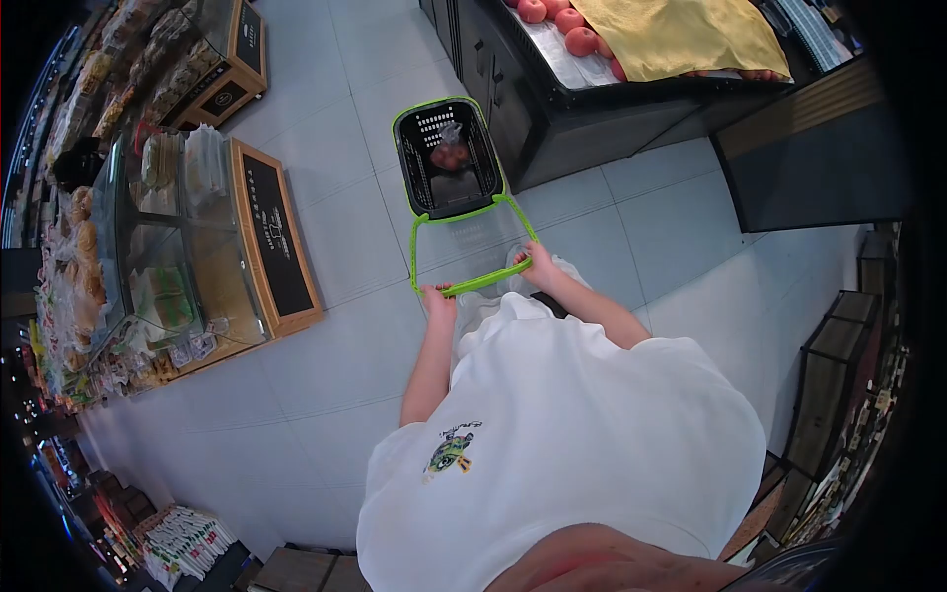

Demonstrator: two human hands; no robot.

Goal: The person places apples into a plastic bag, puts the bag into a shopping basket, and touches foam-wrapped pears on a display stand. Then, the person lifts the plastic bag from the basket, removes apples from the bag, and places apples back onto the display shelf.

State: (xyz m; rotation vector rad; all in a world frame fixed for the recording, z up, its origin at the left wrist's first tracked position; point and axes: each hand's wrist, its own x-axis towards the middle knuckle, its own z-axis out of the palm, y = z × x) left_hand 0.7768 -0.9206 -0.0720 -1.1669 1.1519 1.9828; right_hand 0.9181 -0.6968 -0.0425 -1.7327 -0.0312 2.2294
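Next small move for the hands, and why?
Probably ease the black basket slightly left: its right side appears close to the black fruit stand in this view, and the left hand and right hand both grip the green handle, so steering looks possible.

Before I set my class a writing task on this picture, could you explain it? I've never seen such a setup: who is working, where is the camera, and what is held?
There is no machine here, just a person's two bare hands. The single picture comes from a camera worn on the head, looking forward and down, so the white shirt fills the lower part. The left hand and right hand both grip the green handle of a black basket. Inside lies a clear bag of reddish round items, too small to identify. Ahead and to the right, red fruit sits on a stand, beside a yellow cloth. A display case stands to the left.
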